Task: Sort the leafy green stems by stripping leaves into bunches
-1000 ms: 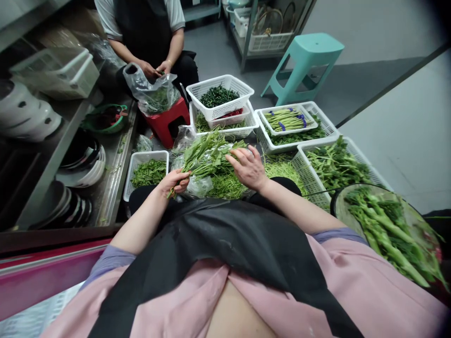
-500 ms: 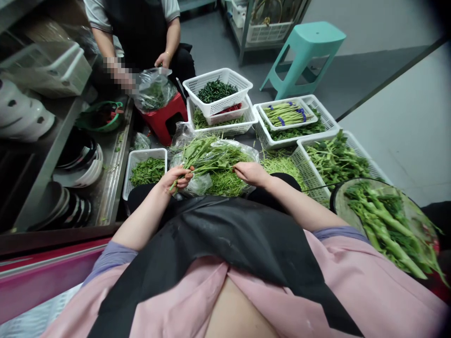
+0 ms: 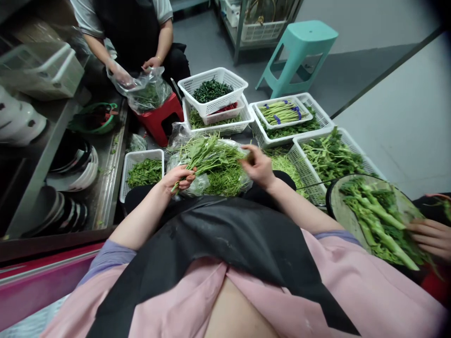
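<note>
My left hand point(image 3: 179, 179) is closed around the stems of a bunch of leafy greens point(image 3: 207, 155), whose leafy ends point up and to the right. To the right of the bunch is my right hand point(image 3: 259, 165), slightly blurred. Its fingers are bent but apart, and I see nothing held in them. Below and between the hands lies a heap of cut green stems point(image 3: 225, 182) on clear plastic point(image 3: 198, 185). A white basket of green leaves point(image 3: 145, 172) stands left of my left hand.
Ahead are stacked white baskets point(image 3: 243, 89) and a basket with banded green stalks point(image 3: 282, 112). At right, a co-worker's hand point(image 3: 431, 237) touches thick-stemmed greens on a round board point(image 3: 343, 206). Another person handles a plastic bag point(image 3: 151, 91) on a red stool point(image 3: 169, 115). Metal shelving point(image 3: 109, 183) borders the left.
My right hand has lifted and moved slightly right, its fingers parting. My left hand keeps the bunch. A co-worker's hand has appeared at the right board.
</note>
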`<state>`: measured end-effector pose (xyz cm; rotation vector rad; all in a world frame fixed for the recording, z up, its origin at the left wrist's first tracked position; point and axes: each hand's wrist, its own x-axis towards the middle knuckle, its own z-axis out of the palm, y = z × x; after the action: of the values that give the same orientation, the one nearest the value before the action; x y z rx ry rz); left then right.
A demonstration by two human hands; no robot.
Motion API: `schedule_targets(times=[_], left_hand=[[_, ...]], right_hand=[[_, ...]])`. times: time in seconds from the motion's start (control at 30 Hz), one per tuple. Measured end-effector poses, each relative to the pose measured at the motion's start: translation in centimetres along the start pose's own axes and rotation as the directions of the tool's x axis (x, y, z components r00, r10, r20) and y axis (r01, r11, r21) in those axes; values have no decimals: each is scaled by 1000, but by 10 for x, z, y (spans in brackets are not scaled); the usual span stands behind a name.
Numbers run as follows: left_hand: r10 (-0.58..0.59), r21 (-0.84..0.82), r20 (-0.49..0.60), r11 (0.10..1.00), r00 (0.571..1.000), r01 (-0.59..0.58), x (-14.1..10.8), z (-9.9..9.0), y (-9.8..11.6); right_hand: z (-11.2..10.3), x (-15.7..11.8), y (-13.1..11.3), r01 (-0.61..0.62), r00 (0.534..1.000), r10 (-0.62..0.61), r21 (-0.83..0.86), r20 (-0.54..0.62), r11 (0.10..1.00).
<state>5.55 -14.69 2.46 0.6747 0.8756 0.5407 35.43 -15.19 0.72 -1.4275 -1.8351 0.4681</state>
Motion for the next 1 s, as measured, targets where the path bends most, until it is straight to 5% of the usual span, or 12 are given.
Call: schedule_targets(times=[0.07,0.17,0.33,0.53,0.63,0.7,0.77,0.8,0.87,0.93,1.0], left_hand=[[-1,8,16,1000,1000,1,1,3,1],[-4,25,32,1000,999,4,2,7,2],[-42,51,53,998,998,39,2,9,3],[-57,59,90,997,994,52,6,10,4],[-65,70,103,996,993,58,8,12,2],[-65,78,104,995,992,57,9,13,1],[-64,88,105,995,992,55,9,13,-1],[-65,95,104,994,993,55,9,13,-1],[-71,117,100,991,992,60,8,14,-2],[-87,156,95,985,992,72,8,15,-1],[-105,205,95,975,990,84,8,19,0]], right_hand=[[6,-2,-21,286,936,-235,-174,262,943],[21,-1,-34,502,837,-339,-358,429,787],[30,3,-21,580,811,-405,-488,423,652],[30,0,-20,626,770,-445,-408,457,664],[39,-7,-21,578,796,-467,-250,385,777],[46,-11,-18,425,884,-397,-70,247,903],[49,-11,-10,145,985,-160,179,68,973],[48,-10,-5,-6,1000,7,319,-3,948],[39,-3,5,-188,952,288,546,-102,816],[24,4,8,-158,918,344,616,-196,772],[11,10,0,-13,966,140,501,-218,866]])
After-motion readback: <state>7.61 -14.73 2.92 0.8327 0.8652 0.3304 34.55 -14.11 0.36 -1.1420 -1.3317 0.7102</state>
